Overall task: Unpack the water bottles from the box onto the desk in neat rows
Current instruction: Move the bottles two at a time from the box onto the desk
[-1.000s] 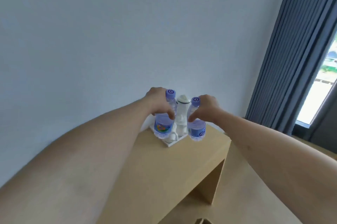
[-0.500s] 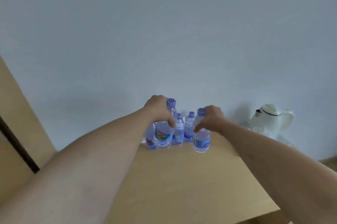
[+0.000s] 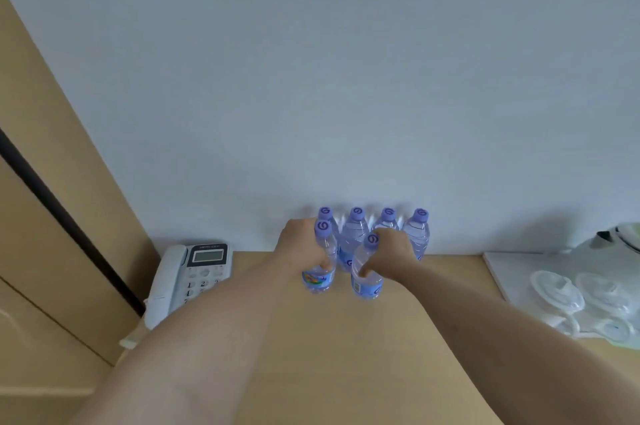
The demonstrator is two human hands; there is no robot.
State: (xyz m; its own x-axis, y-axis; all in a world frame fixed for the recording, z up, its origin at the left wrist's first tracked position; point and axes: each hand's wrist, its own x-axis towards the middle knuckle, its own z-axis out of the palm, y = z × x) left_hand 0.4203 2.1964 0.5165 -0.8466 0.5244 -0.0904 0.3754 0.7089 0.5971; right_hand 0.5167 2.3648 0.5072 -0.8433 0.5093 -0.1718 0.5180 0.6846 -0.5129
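Hidden: the back row of bottles [image 3: 356, 234] against the wall [image 3: 311, 78] is partly covered by both hands; only four purple caps and some shoulders show.
Cut off: the kettle [image 3: 623, 241] runs out of view at the right edge; the box is nowhere in sight.
Hard to make out: the clear cups on the white tray [image 3: 502, 272] blur together.
Writing: each cap bears a white swirl; label print is too soft to read. The phone [image 3: 187, 279] shows keys 1, 2, 4.
Left hand [image 3: 301, 248]: fingers curled round the left bottle [image 3: 323, 272], upright, its base at the desk [image 3: 329, 355].
Right hand [image 3: 391, 251]: fingers wrapped round the right bottle [image 3: 367, 279], upright, just in front of the row.
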